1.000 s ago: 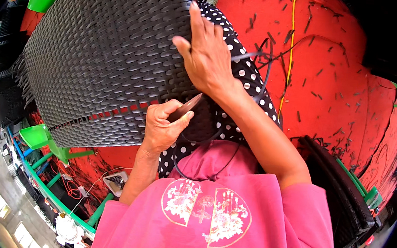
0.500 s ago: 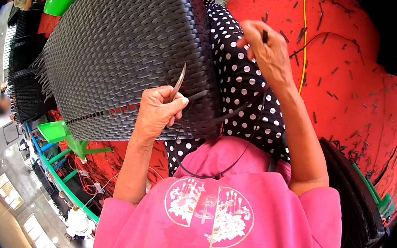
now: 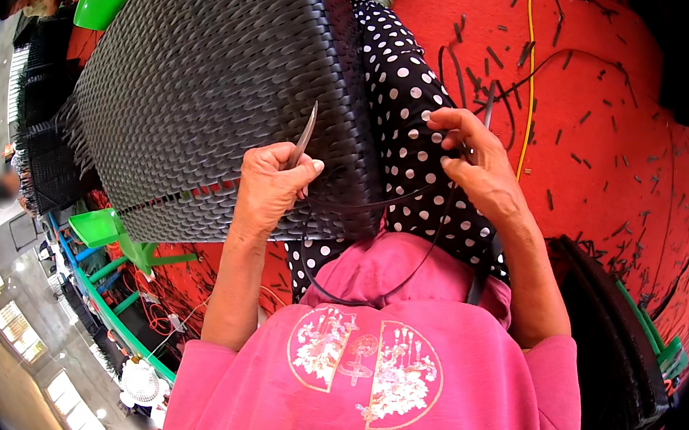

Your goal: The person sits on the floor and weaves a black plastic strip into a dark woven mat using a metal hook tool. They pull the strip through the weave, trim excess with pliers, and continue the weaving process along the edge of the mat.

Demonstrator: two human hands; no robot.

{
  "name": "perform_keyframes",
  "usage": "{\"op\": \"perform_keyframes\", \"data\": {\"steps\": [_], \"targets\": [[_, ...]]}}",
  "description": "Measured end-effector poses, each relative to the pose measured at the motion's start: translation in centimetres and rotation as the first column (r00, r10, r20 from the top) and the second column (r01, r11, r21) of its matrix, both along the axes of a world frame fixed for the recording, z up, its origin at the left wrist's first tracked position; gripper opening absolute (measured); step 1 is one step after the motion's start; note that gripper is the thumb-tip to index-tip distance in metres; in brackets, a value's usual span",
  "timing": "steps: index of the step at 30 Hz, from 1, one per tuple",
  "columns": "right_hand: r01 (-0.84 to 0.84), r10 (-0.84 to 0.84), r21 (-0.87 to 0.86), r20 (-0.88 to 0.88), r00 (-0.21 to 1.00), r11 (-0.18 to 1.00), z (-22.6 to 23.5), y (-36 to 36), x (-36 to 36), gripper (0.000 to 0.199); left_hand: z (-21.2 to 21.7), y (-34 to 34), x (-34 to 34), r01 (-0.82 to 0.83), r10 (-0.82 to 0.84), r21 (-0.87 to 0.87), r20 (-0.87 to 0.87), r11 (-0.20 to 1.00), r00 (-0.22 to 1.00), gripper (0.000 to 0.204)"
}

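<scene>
Two hands show: the left hand [image 3: 270, 180] grips a pointed tool [image 3: 307, 132], the black woven panel [image 3: 208, 75] beneath and beyond it; the right hand [image 3: 480, 169] half-curls, its grip indeterminate. Sound practice keeps the dark strand [image 3: 342, 301] below them untwisted.

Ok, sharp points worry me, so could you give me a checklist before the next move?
1. Narrow, pointed, metallic-looking tool gripped in left hand: ok.
2. Tool tip apart from right hand: ok.
3. Right hand gripping a strip: cannot tell, partly hidden.
4. Thin black strand free of loops: not ok, it loops over the pink shirt.
5. Black woven panel without gaps: not ok, red shows through one row.
</scene>
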State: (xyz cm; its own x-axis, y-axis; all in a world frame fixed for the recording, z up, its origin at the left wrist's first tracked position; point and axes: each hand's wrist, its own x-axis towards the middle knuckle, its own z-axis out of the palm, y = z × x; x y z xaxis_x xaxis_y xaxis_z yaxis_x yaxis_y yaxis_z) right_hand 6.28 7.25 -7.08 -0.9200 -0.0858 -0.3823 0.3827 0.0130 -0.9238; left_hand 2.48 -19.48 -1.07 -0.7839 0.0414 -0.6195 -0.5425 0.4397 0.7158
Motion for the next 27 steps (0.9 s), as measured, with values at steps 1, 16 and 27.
{"op": "perform_keyframes", "data": {"steps": [1, 16, 27], "targets": [[0.003, -0.002, -0.064, 0.016, 1.0, 0.998, -0.1, 0.3, 0.3, 0.031, 0.1, -0.2, 0.0, -0.004, 0.004, 0.004, 0.03, 1.0, 1.0, 0.014], [-0.046, 0.095, 0.164, -0.305, 0.948, 0.985, 2.5, -1.7, 1.2, 0.022, 0.3, -0.7, 2.0, -0.025, 0.004, 0.269, 0.076, 0.963, 0.997, 0.012], [0.204, 0.171, 0.497, -0.609, 0.774, 0.844, 6.4, -4.0, 0.8, 0.008, 2.4, -1.3, 2.2, 0.001, -0.187, 0.458, 0.361, 0.889, 0.914, 0.01]]}}
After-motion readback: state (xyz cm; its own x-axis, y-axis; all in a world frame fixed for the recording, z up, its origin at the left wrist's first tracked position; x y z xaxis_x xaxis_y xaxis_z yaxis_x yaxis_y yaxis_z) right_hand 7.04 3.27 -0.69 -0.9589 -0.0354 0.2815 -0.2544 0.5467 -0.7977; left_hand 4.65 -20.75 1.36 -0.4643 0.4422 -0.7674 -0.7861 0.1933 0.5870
